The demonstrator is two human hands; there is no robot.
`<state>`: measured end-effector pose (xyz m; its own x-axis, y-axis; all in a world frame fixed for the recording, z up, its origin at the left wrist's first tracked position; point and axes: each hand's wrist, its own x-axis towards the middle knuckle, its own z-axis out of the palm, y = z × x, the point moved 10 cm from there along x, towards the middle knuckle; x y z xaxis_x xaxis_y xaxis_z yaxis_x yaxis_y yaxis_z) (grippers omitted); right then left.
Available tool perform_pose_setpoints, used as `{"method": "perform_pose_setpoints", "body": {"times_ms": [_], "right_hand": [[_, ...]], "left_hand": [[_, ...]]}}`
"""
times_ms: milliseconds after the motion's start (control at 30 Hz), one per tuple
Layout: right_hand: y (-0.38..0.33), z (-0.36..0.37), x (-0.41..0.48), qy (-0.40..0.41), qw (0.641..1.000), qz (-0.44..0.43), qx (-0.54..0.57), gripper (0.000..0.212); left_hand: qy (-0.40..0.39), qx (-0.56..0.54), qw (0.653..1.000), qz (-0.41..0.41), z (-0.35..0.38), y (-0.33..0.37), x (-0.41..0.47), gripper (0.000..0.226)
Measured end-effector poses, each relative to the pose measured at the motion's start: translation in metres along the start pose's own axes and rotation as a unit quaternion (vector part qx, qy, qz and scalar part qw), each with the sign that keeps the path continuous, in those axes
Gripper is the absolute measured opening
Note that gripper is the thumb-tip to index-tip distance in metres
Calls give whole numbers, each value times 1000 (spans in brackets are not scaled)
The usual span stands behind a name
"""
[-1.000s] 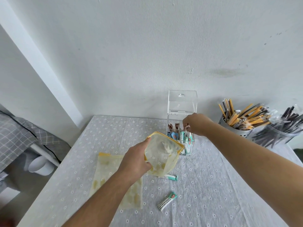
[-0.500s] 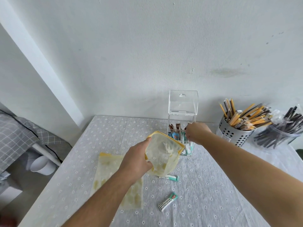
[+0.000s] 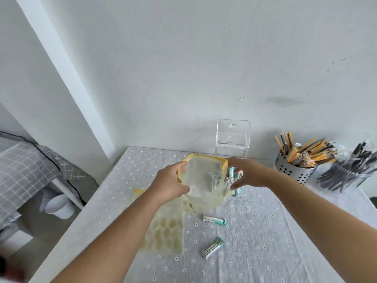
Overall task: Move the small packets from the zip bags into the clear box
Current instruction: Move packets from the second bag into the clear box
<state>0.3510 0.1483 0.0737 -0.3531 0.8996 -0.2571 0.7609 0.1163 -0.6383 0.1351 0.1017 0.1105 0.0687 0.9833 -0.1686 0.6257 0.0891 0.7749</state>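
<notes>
My left hand (image 3: 169,185) grips the left rim of a translucent zip bag (image 3: 204,184) with a yellow edge and holds it up with the mouth wide. My right hand (image 3: 247,173) is at the bag's right edge, thumb and fingers apart, with nothing clearly in it. Behind them stands the clear box (image 3: 232,137) with its lid raised; the bag and my right hand hide its lower part. Teal packets (image 3: 236,189) show inside it. Two loose packets (image 3: 214,219) (image 3: 213,248) lie on the tablecloth. A second zip bag (image 3: 165,235) lies flat below my left forearm.
A perforated metal cup (image 3: 293,170) of yellow and dark sticks and a clear container (image 3: 342,178) of dark sticks stand at the right against the wall. The table's left edge (image 3: 81,219) drops off toward a bed and a white cup on the floor.
My right hand has left the clear box and come to the bag's right edge. My left hand has raised the bag, and its mouth is wider.
</notes>
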Motion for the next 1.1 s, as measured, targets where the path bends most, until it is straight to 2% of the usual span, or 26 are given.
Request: {"method": "perform_pose_setpoints", "body": {"times_ms": [67,133,167,300,367,433,500,567,633,767,967,1033,1100], "right_hand": [[-7,13,-4,7,995,-16,97,49],[-15,20,-7,47,981,-21,186,18],[-18,22,-9,72,974,-20,216,10],[-30,39,-14,108,933,-1,344,10],[-36,55,-12,103,912,19,397,10],[-42,71,-9,110,898,38,425,9],[-48,89,-3,115,886,51,446,9],[-53,107,2,123,877,71,458,9],[-52,126,7,133,874,97,458,10],[-39,157,18,166,881,150,416,15],[-31,189,38,144,916,182,328,12],[-35,191,41,143,940,194,243,24],[-46,180,38,189,960,176,113,34]], "left_hand": [[-10,-66,998,-20,-8,-6,-1,69],[-10,-113,993,-38,-18,-12,-2,61],[-6,-135,990,-42,-24,-14,-3,56],[44,-224,973,-31,-51,-28,-18,50],[37,-206,977,-34,-50,-46,-26,63],[7,-187,979,-77,-36,-75,-35,72],[3,-216,970,-110,-26,-103,-39,48],[32,-257,957,-135,-24,-127,-41,21],[75,-285,943,-154,-26,-154,-39,13],[154,-280,927,-198,-40,-209,-37,20],[106,-212,947,-215,-42,-260,-19,12],[99,-124,963,-219,-45,-268,-13,40],[123,20,976,-177,-56,-260,-12,63]]}}
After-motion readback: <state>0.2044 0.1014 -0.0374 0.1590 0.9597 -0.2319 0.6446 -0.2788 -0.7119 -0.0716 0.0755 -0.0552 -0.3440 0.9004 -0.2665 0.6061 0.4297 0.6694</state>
